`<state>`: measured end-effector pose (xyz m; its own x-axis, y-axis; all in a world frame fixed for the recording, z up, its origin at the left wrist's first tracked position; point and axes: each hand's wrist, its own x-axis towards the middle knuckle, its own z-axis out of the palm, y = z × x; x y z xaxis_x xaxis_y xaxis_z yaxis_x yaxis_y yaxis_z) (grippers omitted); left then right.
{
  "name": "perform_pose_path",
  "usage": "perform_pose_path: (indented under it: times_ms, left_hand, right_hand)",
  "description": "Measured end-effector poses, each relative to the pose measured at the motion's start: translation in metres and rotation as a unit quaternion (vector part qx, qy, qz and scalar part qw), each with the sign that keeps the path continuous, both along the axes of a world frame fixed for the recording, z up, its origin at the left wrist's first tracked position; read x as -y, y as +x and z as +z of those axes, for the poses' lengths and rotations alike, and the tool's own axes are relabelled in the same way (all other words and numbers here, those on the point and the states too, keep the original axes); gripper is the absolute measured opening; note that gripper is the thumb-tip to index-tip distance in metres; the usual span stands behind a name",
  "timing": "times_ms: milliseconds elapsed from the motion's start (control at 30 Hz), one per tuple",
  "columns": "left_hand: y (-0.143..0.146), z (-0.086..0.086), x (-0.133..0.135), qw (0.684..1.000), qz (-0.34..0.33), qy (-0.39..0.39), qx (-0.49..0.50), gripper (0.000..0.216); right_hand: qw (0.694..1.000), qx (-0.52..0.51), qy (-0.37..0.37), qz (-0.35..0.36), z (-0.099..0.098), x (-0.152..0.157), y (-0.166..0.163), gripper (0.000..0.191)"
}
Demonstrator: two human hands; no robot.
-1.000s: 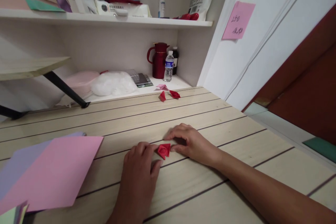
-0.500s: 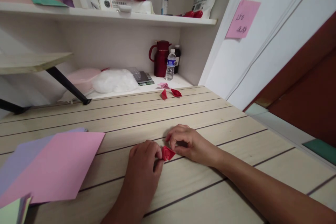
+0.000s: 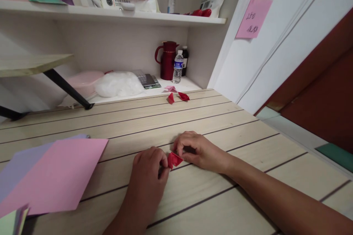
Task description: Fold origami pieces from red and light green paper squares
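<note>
A small piece of folded red paper lies between my two hands, just above or on the wooden table. My left hand pinches its left edge between thumb and forefinger. At the paper's right tip, the curled fingers and thumb of my right hand close on it. Farther back on the table are two more red folded papers, a small upright one and a flatter one. A pink folded paper sits behind them at the table's far edge.
Pink sheets over lilac sheets lie on the left, with a pad of coloured paper at the corner. Behind the table stand a dark red jug and a water bottle. A small raised shelf's black leg rests at the back left.
The red paper's folds have shifted slightly between my fingers, its left side now looking more bunched. Both hands keep their hold; the whole view has drifted a little.
</note>
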<state>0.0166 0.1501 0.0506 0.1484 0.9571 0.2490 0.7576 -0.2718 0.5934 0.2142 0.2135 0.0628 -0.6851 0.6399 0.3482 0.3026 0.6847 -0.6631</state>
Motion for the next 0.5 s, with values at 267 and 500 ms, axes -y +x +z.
perform_pose_path:
  times_ms: [267, 500]
  left_hand:
    - [0.0006, 0.0024, -0.0007, 0.999, 0.022, -0.023, 0.019, 0.024]
    - [-0.0006, 0.0018, -0.0009, 0.996, 0.034, -0.061, 0.051, 0.015]
  right_hand:
    - [0.999, -0.008, -0.033, -0.017, 0.0030, 0.0013, -0.0009, 0.015]
    - [0.995, -0.025, -0.091, -0.038, 0.0030, 0.0024, 0.0004, 0.014]
